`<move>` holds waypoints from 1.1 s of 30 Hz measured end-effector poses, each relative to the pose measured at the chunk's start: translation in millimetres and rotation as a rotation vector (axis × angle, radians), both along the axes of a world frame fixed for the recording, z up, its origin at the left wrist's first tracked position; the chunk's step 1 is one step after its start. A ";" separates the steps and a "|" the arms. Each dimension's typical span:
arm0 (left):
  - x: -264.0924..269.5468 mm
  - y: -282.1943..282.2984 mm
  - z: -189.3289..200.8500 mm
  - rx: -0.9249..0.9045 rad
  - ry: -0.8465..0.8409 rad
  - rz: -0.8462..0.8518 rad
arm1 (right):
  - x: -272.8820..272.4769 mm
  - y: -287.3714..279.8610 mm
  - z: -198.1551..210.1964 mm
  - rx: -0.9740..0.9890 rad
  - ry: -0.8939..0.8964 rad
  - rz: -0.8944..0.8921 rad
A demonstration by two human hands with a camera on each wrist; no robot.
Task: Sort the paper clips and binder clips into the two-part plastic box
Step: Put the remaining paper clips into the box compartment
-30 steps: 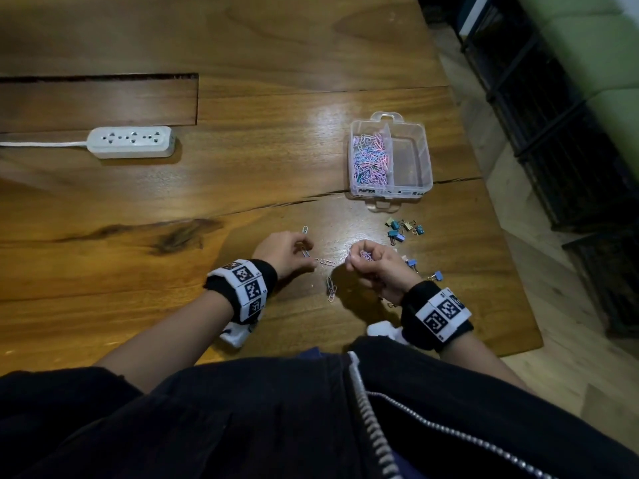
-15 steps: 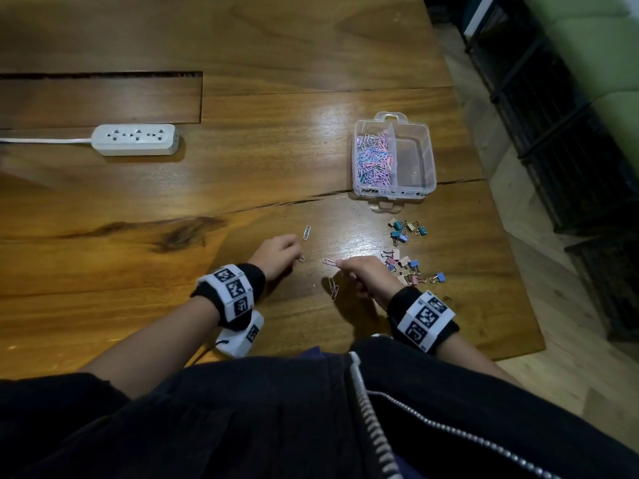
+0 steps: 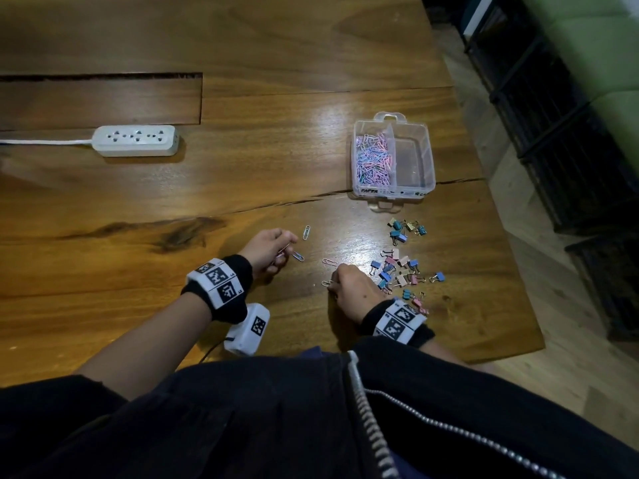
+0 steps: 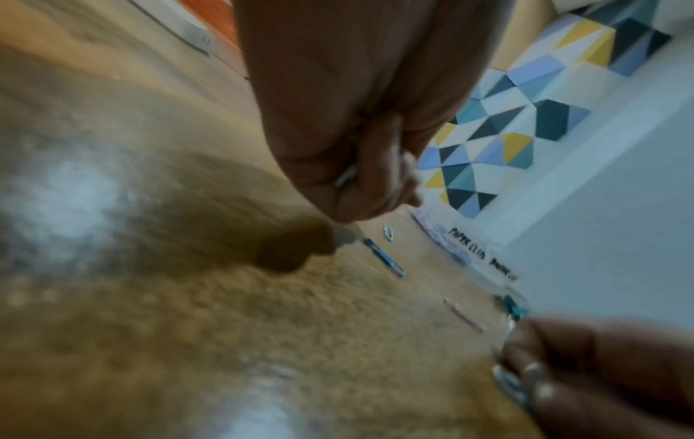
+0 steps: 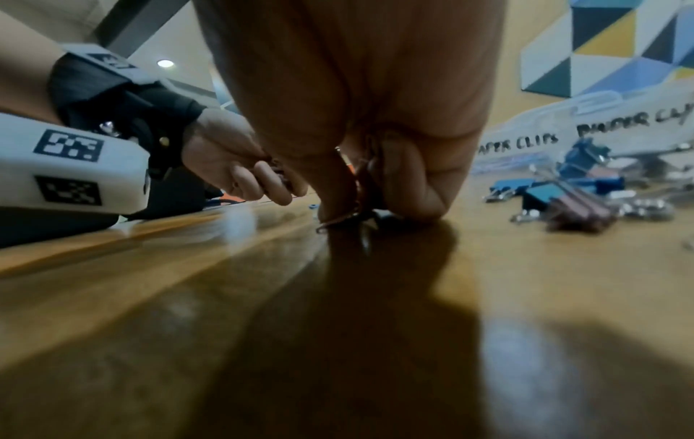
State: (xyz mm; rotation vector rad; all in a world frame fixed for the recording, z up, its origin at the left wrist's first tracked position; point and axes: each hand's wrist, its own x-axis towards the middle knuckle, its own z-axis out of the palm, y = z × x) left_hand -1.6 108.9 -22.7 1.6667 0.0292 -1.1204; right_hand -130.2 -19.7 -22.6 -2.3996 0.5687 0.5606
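Observation:
The clear two-part box point(image 3: 428, 157) stands at the right; its left half is full of pastel paper clips point(image 3: 372, 160) and its right half holds nothing. Coloured binder clips point(image 3: 397, 267) lie in two loose groups in front of it. Loose paper clips lie between my hands: a white one point(image 3: 306, 232), a blue one point(image 3: 298, 256) and a pink one point(image 3: 329, 262). My left hand point(image 3: 285, 252) has curled fingers that pinch a paper clip point(image 4: 345, 176). Fingertips down on the table, my right hand point(image 3: 332, 284) pinches another paper clip point(image 5: 338, 219).
A white power strip point(image 3: 135, 140) with its cord lies at the far left. The table's right edge point(image 3: 518, 271) drops to the floor just past the binder clips. Black racks point(image 3: 570, 133) stand beyond it. The box front is labelled for paper clips and binder clips point(image 5: 634, 121).
My right hand has come down to the table and drawn back from the pink clip to the clips nearer my body. The left hand has hardly moved.

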 end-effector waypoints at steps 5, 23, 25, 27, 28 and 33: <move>-2.3 -4.3 -4.7 0.420 -0.642 -0.386 | 0.9 -0.6 -1.5 -0.002 -0.016 0.091; 3.1 -6.8 8.4 -0.153 0.158 0.089 | 20.2 -43.7 26.8 1.271 -0.141 -0.671; 9.3 -8.7 11.7 -0.317 0.313 0.228 | 22.1 -44.2 26.0 1.428 -0.100 -0.732; 13.7 -15.8 12.7 -0.302 0.285 0.253 | 23.8 -44.7 22.7 1.491 -0.071 -0.738; 14.8 -20.6 13.1 -0.232 0.236 0.250 | 25.1 -44.6 20.7 1.459 -0.063 -0.732; 11.3 -41.1 2.7 0.441 -0.514 -0.109 | 32.7 -35.7 18.8 0.737 -0.049 -0.569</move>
